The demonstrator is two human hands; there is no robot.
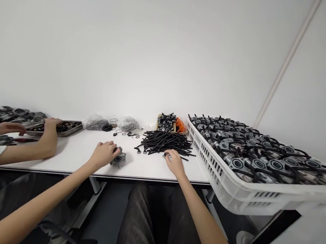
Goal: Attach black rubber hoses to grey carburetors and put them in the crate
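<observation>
My left hand point(103, 155) is closed round the side of a grey cast-metal housing point(119, 160) near the table's front edge. The housing has a dark round opening facing up. My right hand point(175, 161) is pinched on a small silvery fitting point(165, 155), only partly visible between the fingertips. Just beyond that hand lies a loose pile of black rubber hoses point(166, 141). A couple of small elbow-shaped fittings point(139, 150) rest on the white tabletop between my hands.
At right stands a white plastic crate point(217, 177) full of housings with hoses. A yellow bin of fittings point(166, 121) and an orange container point(181, 125) sit behind the hoses. Plastic bags point(95, 122) lie farther back. Left, a co-worker's arms point(47, 140) reach by a metal tray point(68, 131).
</observation>
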